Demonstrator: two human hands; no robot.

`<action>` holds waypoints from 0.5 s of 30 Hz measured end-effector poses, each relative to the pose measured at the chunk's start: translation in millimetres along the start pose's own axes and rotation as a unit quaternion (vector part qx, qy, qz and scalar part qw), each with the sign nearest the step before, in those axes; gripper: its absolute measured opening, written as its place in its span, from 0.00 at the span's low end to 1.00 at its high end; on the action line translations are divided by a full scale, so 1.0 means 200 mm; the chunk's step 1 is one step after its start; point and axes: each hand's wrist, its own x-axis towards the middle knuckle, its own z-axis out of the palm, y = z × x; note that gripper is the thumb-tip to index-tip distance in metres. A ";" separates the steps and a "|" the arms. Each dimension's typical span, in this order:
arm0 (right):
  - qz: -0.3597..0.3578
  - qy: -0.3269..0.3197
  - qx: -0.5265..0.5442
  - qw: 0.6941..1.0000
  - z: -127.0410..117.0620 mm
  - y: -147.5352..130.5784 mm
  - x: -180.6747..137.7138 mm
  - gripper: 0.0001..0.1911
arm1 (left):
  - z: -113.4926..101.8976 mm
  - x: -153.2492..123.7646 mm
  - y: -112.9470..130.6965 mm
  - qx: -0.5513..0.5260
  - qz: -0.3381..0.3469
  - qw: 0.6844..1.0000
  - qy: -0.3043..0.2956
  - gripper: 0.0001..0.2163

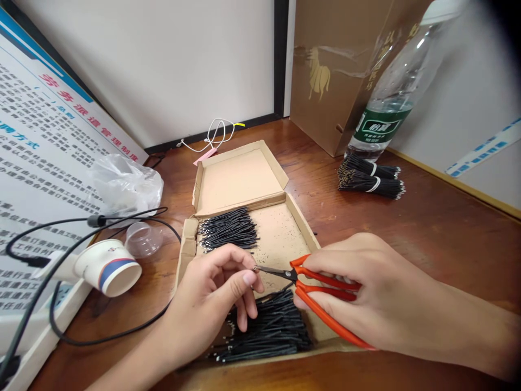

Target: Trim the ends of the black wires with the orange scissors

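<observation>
My right hand (358, 282) is closed around the orange-red handles of a pair of scissors (321, 285). The narrow blades point left and meet the fingertips of my left hand (222, 293). Thumb and forefinger of that hand are pinched together at a tiny dark tip; most of what they hold is hidden. Both hands are over an open cardboard box (299, 217). Below my left hand lies a heap of short black wires (277, 326) with pale ends, partly covered by the fingers. A second pile of black wires (228, 228) rests at the box's far left.
Banded wire bundles (370, 182) lie by a water bottle (382, 119) at the right. A paper cup (109, 269), a clear plastic cup (143, 239), a plastic bag (126, 184) and a looping black cable (118, 328) occupy the left. A white cable (220, 130) lies behind the box.
</observation>
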 end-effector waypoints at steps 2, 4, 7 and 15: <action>0.005 -0.007 -0.003 1.000 0.00 0.00 0.00 0.18 | 0.00 0.00 0.00 0.006 -0.003 1.000 0.002 0.06; 0.004 -0.011 -0.003 1.000 0.00 0.00 0.00 0.17 | 0.00 -0.01 0.01 0.014 -0.002 1.000 0.004 0.06; -0.006 -0.009 -0.005 1.000 0.00 0.01 -0.01 0.17 | -0.01 -0.01 0.00 0.035 -0.006 0.999 0.008 0.07; -0.027 0.002 -0.009 1.000 0.00 0.01 -0.01 0.17 | -0.01 -0.01 0.01 0.061 -0.002 0.998 0.011 0.08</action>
